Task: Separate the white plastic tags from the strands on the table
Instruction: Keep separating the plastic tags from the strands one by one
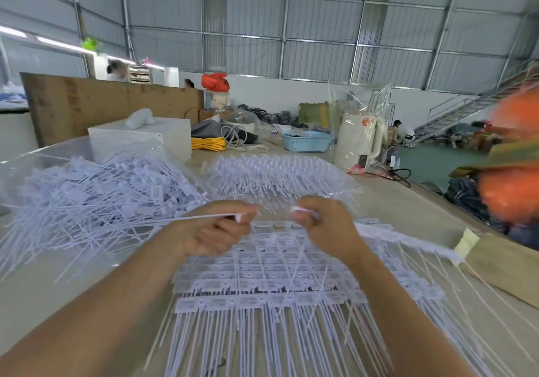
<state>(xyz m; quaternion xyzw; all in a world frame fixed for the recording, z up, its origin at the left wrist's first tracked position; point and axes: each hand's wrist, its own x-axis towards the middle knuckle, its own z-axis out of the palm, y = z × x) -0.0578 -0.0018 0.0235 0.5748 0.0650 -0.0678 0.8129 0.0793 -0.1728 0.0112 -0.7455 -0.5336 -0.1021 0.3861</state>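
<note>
A stack of joined white plastic tags [262,283] with long strands lies on the table in front of me, the strands running toward the near edge. Above its far end, my left hand [215,230] pinches a single white strand [201,216] that points left. My right hand [323,225] is closed on a small white tag piece [297,209], a short gap from the left fingertips. A loose heap of separated tags and strands [96,201] fills a clear plastic bag at the left. Another layered bundle of strands [280,178] lies beyond my hands.
A white box [163,134], yellow cord [208,144], a blue basket [306,141] and a white wrapped appliance [357,140] stand at the table's far end. A cardboard piece [507,265] lies at the right edge. Blurred orange material [513,184] hangs at the right.
</note>
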